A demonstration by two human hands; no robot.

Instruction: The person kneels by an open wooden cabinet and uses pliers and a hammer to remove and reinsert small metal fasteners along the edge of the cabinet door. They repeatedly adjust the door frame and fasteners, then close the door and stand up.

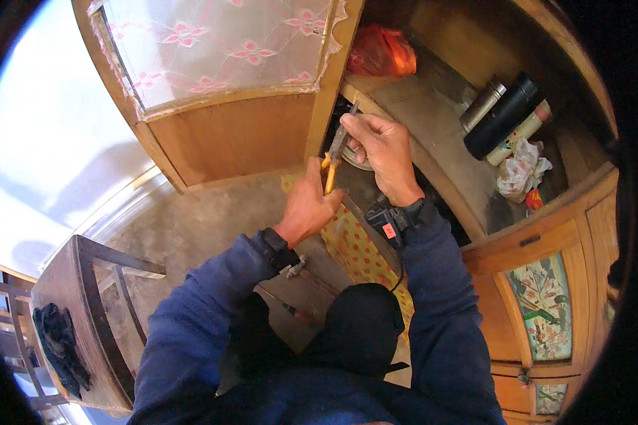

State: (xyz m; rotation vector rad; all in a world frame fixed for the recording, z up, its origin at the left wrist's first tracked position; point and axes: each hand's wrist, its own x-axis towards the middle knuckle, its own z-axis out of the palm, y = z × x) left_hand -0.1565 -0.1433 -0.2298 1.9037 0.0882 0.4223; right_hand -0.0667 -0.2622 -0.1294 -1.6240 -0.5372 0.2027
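My left hand [306, 203] is wrapped round the yellow handles of a pair of pliers [331, 177], whose grey jaws point up and away from me. Beside those jaws, my right hand [381, 150] is closed, its thumb and forefinger pinched at the narrow metal tip. Whether it grips the tip itself or a small piece there, I cannot make out. Both hands are in front of the open cabinet, by the wooden edge of its shelf [422, 149]. The cabinet door [237, 138], with a lace-covered pane, stands swung out to the left.
On the shelf are a red plastic bag [381, 51], a steel flask [482, 106], a black bottle [505, 117] and a crumpled white bag [521, 171]. A screwdriver [290, 309] and a hammer [298, 268] lie on the floor. A wooden chair [85, 319] stands left.
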